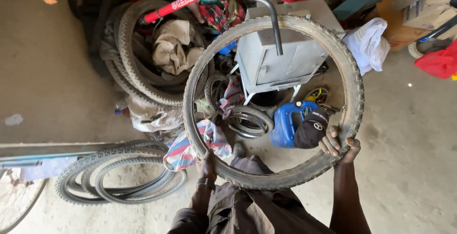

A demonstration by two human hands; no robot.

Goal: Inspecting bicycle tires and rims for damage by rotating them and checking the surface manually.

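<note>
Soft, even daylight, faint shadows, sharp centre, wide-angle bending at the edges.

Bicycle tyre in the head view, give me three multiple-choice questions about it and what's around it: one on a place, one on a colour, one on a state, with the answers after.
1. Where does the right hand grip the bicycle tyre?
A. top of the ring
B. lower right of the ring
C. far left of the ring

2. What colour is the plastic jug seen through the tyre?
A. blue
B. yellow
C. white

3. How is the tyre held?
A. lying flat on the floor
B. mounted on a spoked wheel
C. bare, held up by both hands

Answers:
1 B, the right fingers curl over the tread at the lower right.
2 A, the jug beside the dark cap is blue.
3 C, the left hand and the right hand both grip it, and no rim or spokes fill the ring.
</note>
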